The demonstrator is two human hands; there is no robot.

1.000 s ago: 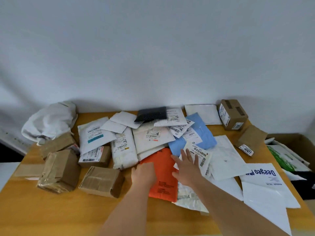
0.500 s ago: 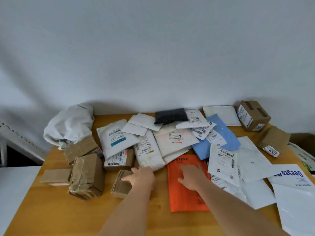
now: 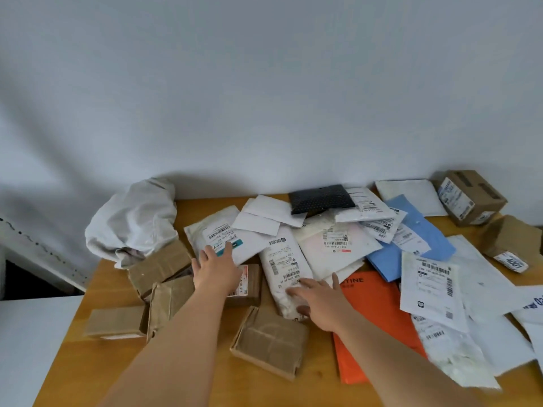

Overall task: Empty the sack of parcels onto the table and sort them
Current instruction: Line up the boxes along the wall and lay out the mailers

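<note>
Parcels lie spread over the wooden table. The emptied grey-white sack is crumpled at the back left. My left hand reaches forward with spread fingers, its tips on a white mailer with a teal label, above a small labelled brown box. My right hand lies open on a long white padded mailer, beside an orange mailer. A brown paper parcel sits just in front of both hands.
Brown boxes are grouped at the left by the sack. More boxes stand at the back right. White, blue and black mailers overlap across the middle and right. The wall runs behind the table.
Both hands have moved forward and to the left. The left hand left the brown parcel for the teal-label mailer. The right hand went from the orange mailer onto the long white one.
</note>
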